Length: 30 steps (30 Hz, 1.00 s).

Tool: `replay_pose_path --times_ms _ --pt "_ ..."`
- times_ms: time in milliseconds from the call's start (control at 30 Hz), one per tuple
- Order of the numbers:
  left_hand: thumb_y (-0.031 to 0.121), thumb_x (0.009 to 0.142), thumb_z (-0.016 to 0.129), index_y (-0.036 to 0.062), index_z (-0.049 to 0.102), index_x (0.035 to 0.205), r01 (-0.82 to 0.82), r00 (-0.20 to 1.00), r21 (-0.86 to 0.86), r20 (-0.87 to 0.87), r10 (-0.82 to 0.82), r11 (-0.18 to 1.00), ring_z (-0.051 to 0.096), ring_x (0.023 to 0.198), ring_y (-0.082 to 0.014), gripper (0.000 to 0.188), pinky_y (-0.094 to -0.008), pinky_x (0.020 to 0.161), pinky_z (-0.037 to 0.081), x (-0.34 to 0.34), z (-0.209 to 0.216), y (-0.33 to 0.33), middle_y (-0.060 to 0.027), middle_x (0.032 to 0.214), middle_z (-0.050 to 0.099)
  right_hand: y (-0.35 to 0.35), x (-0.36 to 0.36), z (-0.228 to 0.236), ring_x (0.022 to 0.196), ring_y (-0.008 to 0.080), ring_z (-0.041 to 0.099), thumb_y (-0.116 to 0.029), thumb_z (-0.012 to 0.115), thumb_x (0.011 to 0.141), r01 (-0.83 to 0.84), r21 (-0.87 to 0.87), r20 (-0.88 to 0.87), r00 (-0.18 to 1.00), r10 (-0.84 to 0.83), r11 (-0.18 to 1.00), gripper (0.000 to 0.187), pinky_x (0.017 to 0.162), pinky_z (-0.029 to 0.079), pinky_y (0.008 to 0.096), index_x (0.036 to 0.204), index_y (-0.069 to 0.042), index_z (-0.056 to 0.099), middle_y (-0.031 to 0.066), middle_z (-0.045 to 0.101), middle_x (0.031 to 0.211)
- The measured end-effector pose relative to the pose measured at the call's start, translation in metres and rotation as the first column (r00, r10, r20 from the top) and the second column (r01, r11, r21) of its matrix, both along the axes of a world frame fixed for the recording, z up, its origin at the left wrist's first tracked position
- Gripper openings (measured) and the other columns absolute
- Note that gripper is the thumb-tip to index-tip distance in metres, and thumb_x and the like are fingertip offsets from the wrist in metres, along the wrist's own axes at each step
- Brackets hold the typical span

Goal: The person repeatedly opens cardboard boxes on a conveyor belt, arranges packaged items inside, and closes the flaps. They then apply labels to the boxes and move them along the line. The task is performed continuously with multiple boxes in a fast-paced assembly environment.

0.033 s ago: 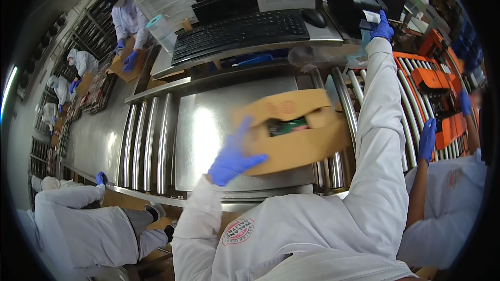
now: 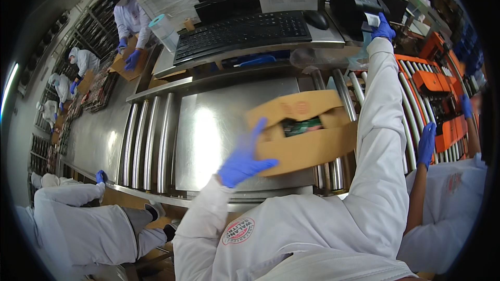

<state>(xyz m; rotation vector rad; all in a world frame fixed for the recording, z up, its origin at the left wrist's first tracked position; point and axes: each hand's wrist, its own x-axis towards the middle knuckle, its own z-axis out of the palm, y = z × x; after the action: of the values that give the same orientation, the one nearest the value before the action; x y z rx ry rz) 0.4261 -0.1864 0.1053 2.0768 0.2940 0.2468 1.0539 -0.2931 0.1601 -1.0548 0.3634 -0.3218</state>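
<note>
The left hand point(image 2: 244, 160), in a blue glove, lies flat with fingers spread on the left end of one open cardboard box point(image 2: 304, 134). The box sits at the right edge of the steel plate point(image 2: 208, 135), partly on the rollers point(image 2: 147, 140). The right hand point(image 2: 384, 27) pinches one white label point(image 2: 372, 19) at the black printer point(image 2: 354, 0).

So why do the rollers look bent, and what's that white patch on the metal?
Head view: the fisheye lens bows the rollers toward the dark rim; overhead light glares white off the steel plate; the left hand and cardboard box are slightly motion-blurred.
</note>
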Motion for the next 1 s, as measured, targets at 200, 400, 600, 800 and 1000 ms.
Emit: replay_pose_path --times_ms 200,400,600,800,1000 --pt "0.040 0.076 0.071 0.0236 0.022 0.147 -0.036 0.987 0.014 -0.158 0.038 0.999 0.037 0.122 -0.0437 0.088 -0.0416 0.104 0.033 0.073 0.004 -0.070 -0.0274 0.126 0.033 0.029 -0.131 0.071 0.085 0.0297 0.065 -0.018 0.063 0.082 0.240 -0.971 0.239 0.967 -0.092 0.004 0.079 0.076 0.046 0.0462 0.145 -0.031 0.017 0.0102 0.066 0.097" --pt "0.059 0.071 0.066 0.0244 0.024 0.146 0.044 0.998 0.576 -0.063 -0.009 0.816 0.005 0.139 -0.0435 0.092 -0.0633 0.106 0.007 0.128 0.005 -0.077 -0.0256 0.150 0.008 0.005 -0.166 0.090 0.065 0.0175 0.056 -0.028 0.058 0.088 0.752 -0.643 0.738 0.558 0.379 0.144 0.053 0.069 0.044 0.0369 0.137 -0.027 0.039 0.0023 0.056 0.075" --pt "0.057 0.056 0.078 0.0098 0.008 0.148 -0.019 0.873 0.261 0.476 -0.111 0.965 -0.001 0.141 -0.0405 0.126 -0.0634 0.105 0.001 0.119 0.028 -0.034 -0.0207 0.153 0.001 -0.100 -0.332 0.076 0.077 0.0122 0.046 -0.055 0.044 0.091 -0.292 -0.878 0.322 0.223 0.920 0.378 0.055 0.077 0.038 0.0264 0.115 -0.006 0.050 0.0024 0.049 0.087" --pt "0.026 0.070 0.073 0.0038 0.003 0.148 0.193 0.885 0.503 0.281 -0.371 0.843 0.042 0.116 -0.0247 0.107 -0.0536 0.107 0.008 0.080 0.081 -0.074 -0.0078 0.112 0.051 -0.155 -0.460 0.025 0.082 0.0223 0.056 -0.071 0.051 0.077 -0.292 -0.906 0.223 0.284 0.933 0.306 0.078 0.078 0.044 0.0355 0.109 0.001 0.050 0.0089 0.056 0.089" --pt "0.009 0.076 0.065 -0.0003 0.001 0.147 0.201 0.793 0.218 0.537 -0.289 0.955 0.053 0.084 -0.0161 0.096 -0.0433 0.099 0.020 0.071 0.058 -0.084 0.0022 0.078 0.057 -0.155 -0.486 0.004 0.105 0.0208 0.056 -0.012 0.082 0.065 -0.323 -0.573 0.477 0.617 0.626 0.754 0.081 0.093 0.044 0.0342 0.134 -0.002 0.040 0.0103 0.047 0.127"
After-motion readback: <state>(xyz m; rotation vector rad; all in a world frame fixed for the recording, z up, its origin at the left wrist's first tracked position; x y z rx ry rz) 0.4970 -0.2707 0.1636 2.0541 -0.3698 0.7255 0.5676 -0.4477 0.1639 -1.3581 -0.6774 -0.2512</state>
